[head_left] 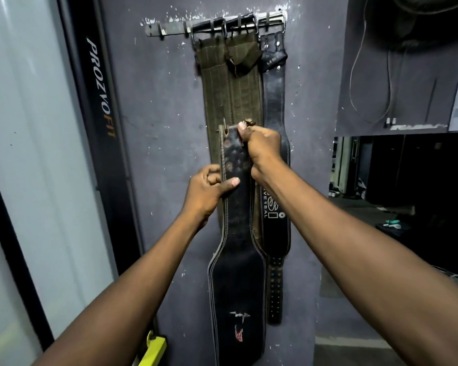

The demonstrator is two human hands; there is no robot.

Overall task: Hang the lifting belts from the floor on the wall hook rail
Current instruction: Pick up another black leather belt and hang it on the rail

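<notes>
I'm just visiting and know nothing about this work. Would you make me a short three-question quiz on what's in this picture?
1. True or false: the black belt that the person holds already hangs from the hook rail.
2. Which hand grips the held belt's top end? A) left hand B) right hand
3. Fill in: the olive belts on the rail hang to the ____ of the black Universal belt.

Key
1. False: its top end is well below the rail, held up in both hands.
2. B: the left hand pinches it lower, at the left edge.
3. Left.
</notes>
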